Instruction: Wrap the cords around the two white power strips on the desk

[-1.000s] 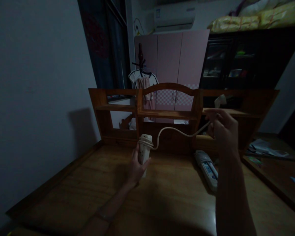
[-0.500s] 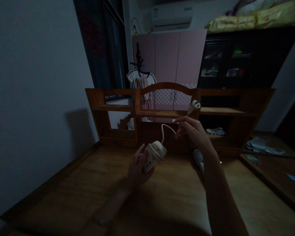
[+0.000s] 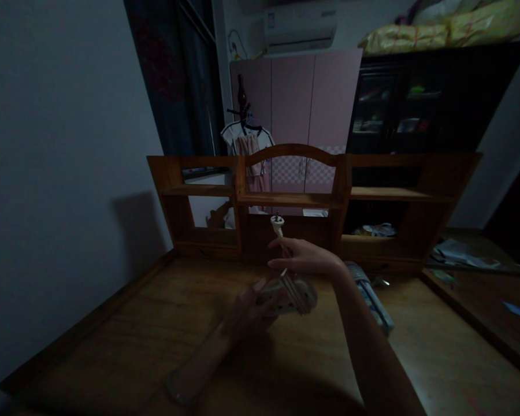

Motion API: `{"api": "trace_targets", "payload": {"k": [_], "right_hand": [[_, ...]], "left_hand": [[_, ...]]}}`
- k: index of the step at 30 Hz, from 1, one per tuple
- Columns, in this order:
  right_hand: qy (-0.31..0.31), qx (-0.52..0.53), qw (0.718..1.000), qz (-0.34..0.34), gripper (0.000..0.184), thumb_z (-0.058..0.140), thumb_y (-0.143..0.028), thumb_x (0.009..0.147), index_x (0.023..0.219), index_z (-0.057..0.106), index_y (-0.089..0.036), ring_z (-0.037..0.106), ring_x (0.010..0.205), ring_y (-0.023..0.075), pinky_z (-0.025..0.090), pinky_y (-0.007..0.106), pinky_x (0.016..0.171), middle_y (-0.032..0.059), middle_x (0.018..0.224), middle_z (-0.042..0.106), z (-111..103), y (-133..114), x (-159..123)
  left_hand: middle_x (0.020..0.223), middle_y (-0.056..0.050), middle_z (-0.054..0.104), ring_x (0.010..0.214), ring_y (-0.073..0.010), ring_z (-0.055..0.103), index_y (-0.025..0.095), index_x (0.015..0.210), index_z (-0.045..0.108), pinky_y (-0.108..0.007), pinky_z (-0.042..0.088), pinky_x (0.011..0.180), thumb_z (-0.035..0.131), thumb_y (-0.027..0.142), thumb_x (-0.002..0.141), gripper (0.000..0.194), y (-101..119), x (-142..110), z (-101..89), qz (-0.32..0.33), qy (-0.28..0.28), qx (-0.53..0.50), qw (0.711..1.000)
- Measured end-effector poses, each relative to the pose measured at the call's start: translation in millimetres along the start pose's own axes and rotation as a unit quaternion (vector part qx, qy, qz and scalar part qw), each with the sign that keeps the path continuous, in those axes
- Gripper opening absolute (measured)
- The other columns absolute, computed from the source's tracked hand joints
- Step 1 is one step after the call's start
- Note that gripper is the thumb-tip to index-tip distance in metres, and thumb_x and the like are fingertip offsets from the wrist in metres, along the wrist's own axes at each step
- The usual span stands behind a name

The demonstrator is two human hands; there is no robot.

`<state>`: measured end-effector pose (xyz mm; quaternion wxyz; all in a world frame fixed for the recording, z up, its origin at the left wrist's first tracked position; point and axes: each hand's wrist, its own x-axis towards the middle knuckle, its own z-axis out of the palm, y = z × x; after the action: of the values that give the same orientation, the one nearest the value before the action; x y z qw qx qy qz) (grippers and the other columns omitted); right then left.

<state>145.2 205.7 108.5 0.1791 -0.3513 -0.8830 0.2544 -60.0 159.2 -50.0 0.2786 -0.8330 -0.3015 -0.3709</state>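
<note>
A white power strip (image 3: 308, 293) with its cord wound around the body lies tilted in the grip of my left hand (image 3: 253, 303), held above the wooden surface. My right hand (image 3: 301, 257) is just over it, fingers pinched on the cord below the plug (image 3: 278, 222). The plug points upward with its prongs showing. A short length of cord runs down from my right fingers to the wound loops. My left fingers and part of the strip are blurred.
A wooden headboard with shelves (image 3: 292, 199) stands behind the flat wooden surface (image 3: 156, 335). Right of my right forearm lies a long pale box-like item (image 3: 372, 300), beside a small shiny object (image 3: 380, 282). A wall (image 3: 69, 173) borders the left.
My right hand has moved left and down with the plug, bringing it over the power strip. The strip has turned and shifted right and down, and the loose cord is shorter.
</note>
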Motion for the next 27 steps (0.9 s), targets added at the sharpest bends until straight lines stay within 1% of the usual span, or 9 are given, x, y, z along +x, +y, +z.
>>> {"api": "trace_targets", "payload": {"k": [4,6,8,11,15,17,20,24,27], "right_hand": [[-0.013,-0.007,0.999,-0.035,0.06,0.067,-0.05,0.078,0.128,0.051,-0.022,0.057,0.076,0.0164,0.042,0.025,0.063,0.0015,0.086,0.059,6.2,3.1,7.6],[-0.05,-0.002,0.997,-0.054,0.06,0.067,-0.049,0.079,0.13,0.049,-0.023,0.056,0.078,0.016,0.042,0.025,0.065,0.0012,0.088,0.057,6.5,5.5,8.3],[-0.096,0.009,0.993,-0.068,0.061,0.066,-0.048,0.08,0.132,0.047,-0.023,0.055,0.08,0.0161,0.043,0.025,0.067,0.0014,0.091,0.056,5.9,7.4,7.7],[-0.141,0.015,0.988,-0.063,0.069,0.068,-0.048,0.078,0.137,0.041,-0.024,0.054,0.084,0.0167,0.044,0.026,0.071,0.0024,0.096,0.055,5.6,8.2,6.7],[-0.139,0.015,0.989,-0.044,0.074,0.071,-0.038,0.075,0.139,0.037,-0.022,0.054,0.084,0.0163,0.045,0.026,0.072,0.0024,0.096,0.055,7.9,7.7,8.1],[-0.124,0.029,0.99,-0.056,0.071,0.071,-0.032,0.075,0.138,0.039,-0.023,0.054,0.082,0.0155,0.045,0.024,0.069,0.0013,0.093,0.054,10.0,8.5,9.9],[-0.069,0.053,0.994,-0.064,0.064,0.069,-0.026,0.075,0.134,0.044,-0.024,0.054,0.078,0.0142,0.044,0.022,0.064,0.0007,0.091,0.054,14.4,11.5,14.2],[0.028,0.08,0.993,-0.083,0.055,0.069,-0.022,0.074,0.126,0.05,-0.023,0.055,0.078,0.0137,0.046,0.022,0.064,0.0013,0.093,0.053,21.0,15.0,22.7],[0.136,0.103,0.98,-0.101,0.044,0.063,-0.018,0.078,0.121,0.053,-0.024,0.056,0.081,0.0131,0.048,0.024,0.07,0.0023,0.098,0.051,22.3,15.2,28.7]], "left_hand": [[0.141,-0.018,0.028,0.115,-0.0318,0.051,0.032,0.144,0.025,-0.043,0.054,0.08,0.064,0.027,0.078,0.077,-2.3,-2.3,1.7,-0.021,0.004,-0.013,1.0],[0.138,-0.016,0.029,0.115,-0.0313,0.05,0.033,0.143,0.029,-0.042,0.054,0.081,0.064,0.026,0.077,0.074,-2.3,-2.2,2.2,-0.024,0.009,-0.018,0.999],[0.133,-0.014,0.032,0.11,-0.0291,0.053,0.034,0.139,0.035,-0.04,0.055,0.078,0.064,0.027,0.077,0.069,-1.5,-0.9,2.4,-0.017,0.015,-0.018,1.0],[0.126,-0.012,0.036,0.097,-0.0236,0.056,0.035,0.135,0.04,-0.036,0.055,0.071,0.063,0.027,0.077,0.064,-0.1,2.4,1.5,-0.005,0.015,-0.02,1.0],[0.122,-0.011,0.036,0.092,-0.0217,0.056,0.036,0.135,0.041,-0.035,0.055,0.068,0.062,0.027,0.077,0.062,-1.3,3.7,0.9,-0.003,0.005,-0.022,1.0],[0.124,-0.012,0.035,0.094,-0.0229,0.056,0.036,0.136,0.04,-0.037,0.056,0.07,0.062,0.025,0.076,0.064,-3.3,1.9,2.5,-0.009,-0.005,-0.024,1.0],[0.128,-0.013,0.033,0.101,-0.0273,0.054,0.035,0.137,0.04,-0.042,0.055,0.075,0.064,0.025,0.074,0.068,-6.2,-1.6,6.5,-0.037,-0.03,-0.019,0.999],[0.13,-0.013,0.033,0.105,-0.0299,0.054,0.037,0.139,0.037,-0.044,0.055,0.077,0.066,0.021,0.07,0.076,-7.8,-1.1,10.1,-0.098,-0.068,-0.018,0.993],[0.132,-0.013,0.034,0.108,-0.0288,0.053,0.036,0.141,0.034,-0.043,0.053,0.08,0.064,0.015,0.07,0.079,-9.8,3.5,10.7,-0.164,-0.064,-0.036,0.984]]}}
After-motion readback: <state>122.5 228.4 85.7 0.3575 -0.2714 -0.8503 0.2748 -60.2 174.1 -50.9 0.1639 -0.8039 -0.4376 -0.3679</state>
